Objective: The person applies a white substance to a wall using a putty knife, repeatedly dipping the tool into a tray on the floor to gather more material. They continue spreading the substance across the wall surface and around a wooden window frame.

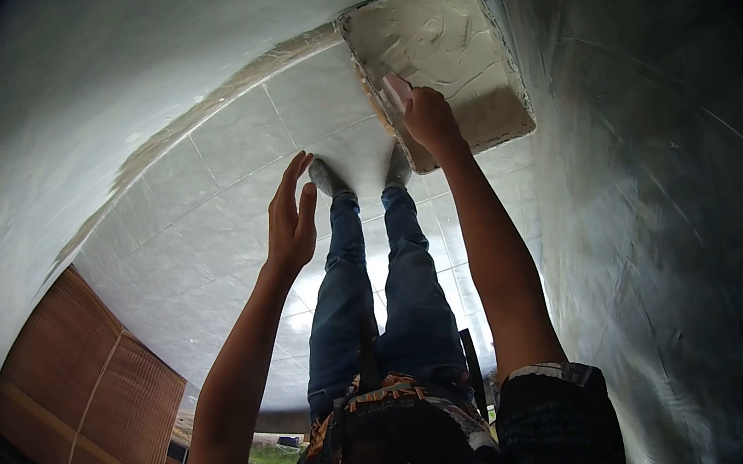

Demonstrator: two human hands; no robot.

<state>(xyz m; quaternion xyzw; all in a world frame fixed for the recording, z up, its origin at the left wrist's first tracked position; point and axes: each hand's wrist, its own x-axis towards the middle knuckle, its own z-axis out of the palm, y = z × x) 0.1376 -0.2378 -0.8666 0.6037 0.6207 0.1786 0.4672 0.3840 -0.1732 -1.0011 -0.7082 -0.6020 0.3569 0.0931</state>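
My right hand [431,121] is closed round a scraper [397,92] with a pale pinkish blade. The blade is at the left edge of a rectangular tray [526,121] filled with pale, wet-looking paste [437,41]. The paste surface shows ridges and smears. My left hand [292,220] hangs in the air to the left of my legs, its fingers stretched out and the thumb apart, with nothing in it.
A smooth grey wall [135,45] curves along the left, and plastic sheeting [669,222] covers the right side. My shoes [329,178] stand on a tiled floor [219,186] just below the tray. A brown slatted panel [95,370] is at the lower left.
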